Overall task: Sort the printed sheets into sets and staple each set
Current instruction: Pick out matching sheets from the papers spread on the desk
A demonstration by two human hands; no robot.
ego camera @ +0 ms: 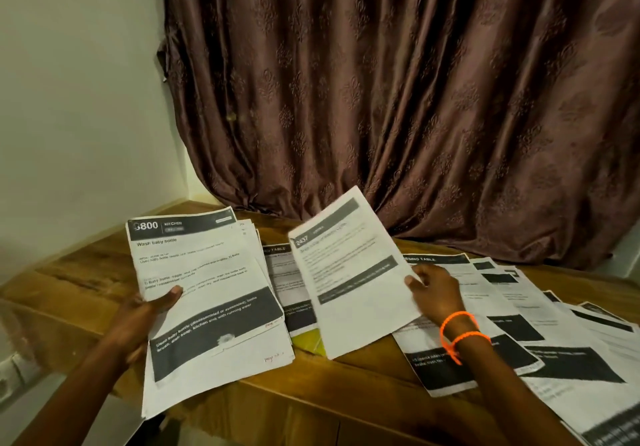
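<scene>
My left hand (145, 314) grips a stack of printed sheets (207, 293) by its left edge, thumb on top; the top page has a dark header reading "800 KITCHEN" and "Wash baby bottle". My right hand (434, 291) pinches a single printed sheet (349, 272) at its right edge and holds it tilted above the table. More printed sheets (540, 334) lie spread and overlapping on the wooden table (363, 390) at the right. A further sheet (287, 279) lies flat between the two held ones. No stapler is in view.
A yellow-green object (310, 340) peeks out under the held sheets. A brown patterned curtain (398, 99) hangs behind the table, with a pale wall (76, 99) to the left. An orange band (457, 333) circles my right wrist.
</scene>
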